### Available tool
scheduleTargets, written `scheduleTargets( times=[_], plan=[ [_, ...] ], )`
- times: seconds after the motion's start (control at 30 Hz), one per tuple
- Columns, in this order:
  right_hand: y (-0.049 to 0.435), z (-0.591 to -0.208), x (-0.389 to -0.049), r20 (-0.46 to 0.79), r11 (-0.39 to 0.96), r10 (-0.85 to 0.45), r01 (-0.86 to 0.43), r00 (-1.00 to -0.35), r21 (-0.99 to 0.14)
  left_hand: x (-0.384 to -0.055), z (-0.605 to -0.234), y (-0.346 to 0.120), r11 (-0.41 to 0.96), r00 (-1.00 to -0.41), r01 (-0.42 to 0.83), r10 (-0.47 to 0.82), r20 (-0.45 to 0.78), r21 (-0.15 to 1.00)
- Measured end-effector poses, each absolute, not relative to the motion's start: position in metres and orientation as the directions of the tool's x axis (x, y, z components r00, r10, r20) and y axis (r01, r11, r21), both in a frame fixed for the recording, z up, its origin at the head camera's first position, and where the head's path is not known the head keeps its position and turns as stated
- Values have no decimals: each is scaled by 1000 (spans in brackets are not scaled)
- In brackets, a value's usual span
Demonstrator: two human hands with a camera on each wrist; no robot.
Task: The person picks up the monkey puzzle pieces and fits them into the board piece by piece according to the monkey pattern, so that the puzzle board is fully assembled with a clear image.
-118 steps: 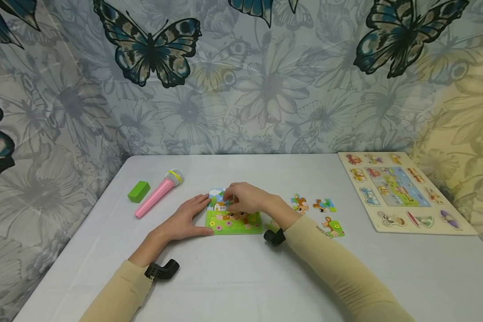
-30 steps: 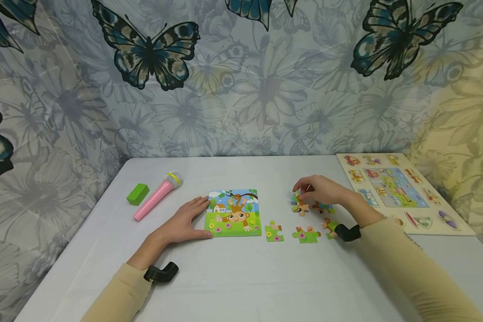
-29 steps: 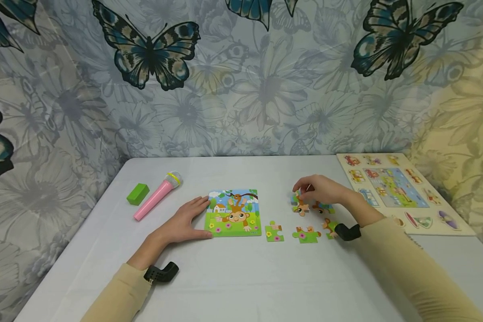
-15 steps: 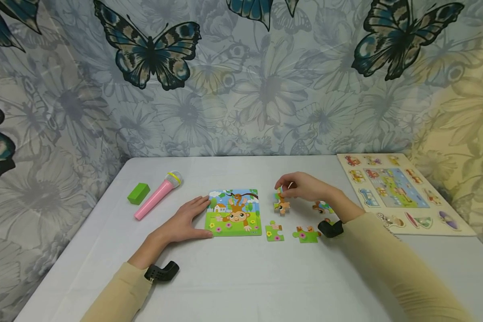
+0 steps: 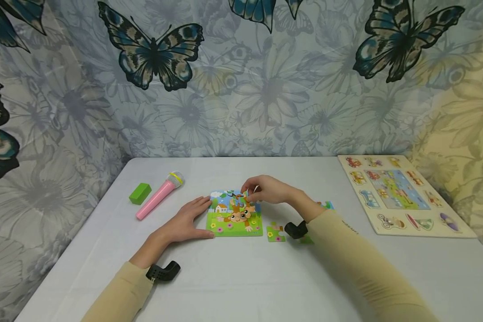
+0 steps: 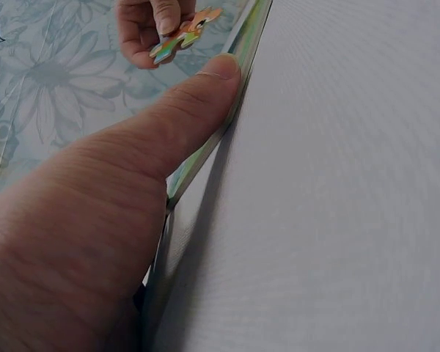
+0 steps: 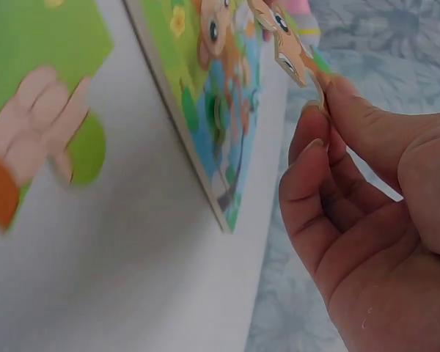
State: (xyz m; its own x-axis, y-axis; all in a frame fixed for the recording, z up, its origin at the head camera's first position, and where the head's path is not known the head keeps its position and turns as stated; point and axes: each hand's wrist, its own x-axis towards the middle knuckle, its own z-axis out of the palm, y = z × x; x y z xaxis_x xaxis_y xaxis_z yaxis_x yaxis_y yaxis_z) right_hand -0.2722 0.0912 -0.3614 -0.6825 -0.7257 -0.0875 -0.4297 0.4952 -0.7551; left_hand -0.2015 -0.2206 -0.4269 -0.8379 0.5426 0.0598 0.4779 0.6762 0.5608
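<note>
A square puzzle board point(image 5: 229, 230) with a monkey picture lies on the white table. My left hand point(image 5: 183, 223) rests at its left side, fingers fairly straight, thumb point(image 6: 205, 95) along the near edge. Above the board's right part, my right hand point(image 5: 267, 190) pinches a jigsaw piece point(image 7: 290, 44) between thumb and fingertips; it shows part of a monkey face and hangs tilted, off the board. Right of the board lies a loose green piece point(image 5: 275, 233). Another piece point(image 5: 328, 205) and a green one point(image 5: 307, 240) are partly hidden by the right arm.
A pink toy microphone point(image 5: 157, 199) and a green block point(image 5: 140, 193) lie to the left. A large picture board point(image 5: 418, 223) is at the table's right side. Butterfly-patterned cloth point(image 5: 265, 112) hangs behind the table.
My right hand has picked up the monkey-face piece from among the loose ones and carried it left, over the puzzle board. The left hand has stayed in place.
</note>
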Motion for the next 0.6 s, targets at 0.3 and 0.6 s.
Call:
scheduleTargets(
  times=[0.3,0.6],
  plan=[
    [66,-370,-275,-109,491,-723,-397,-682,-775,-202,-427,-219,683,-839,471,542,45,558],
    [56,-377,-275,-146,561,-700,-413,-699,-717,-203,-428,-220,688,-841,471,539,46,552]
  ],
)
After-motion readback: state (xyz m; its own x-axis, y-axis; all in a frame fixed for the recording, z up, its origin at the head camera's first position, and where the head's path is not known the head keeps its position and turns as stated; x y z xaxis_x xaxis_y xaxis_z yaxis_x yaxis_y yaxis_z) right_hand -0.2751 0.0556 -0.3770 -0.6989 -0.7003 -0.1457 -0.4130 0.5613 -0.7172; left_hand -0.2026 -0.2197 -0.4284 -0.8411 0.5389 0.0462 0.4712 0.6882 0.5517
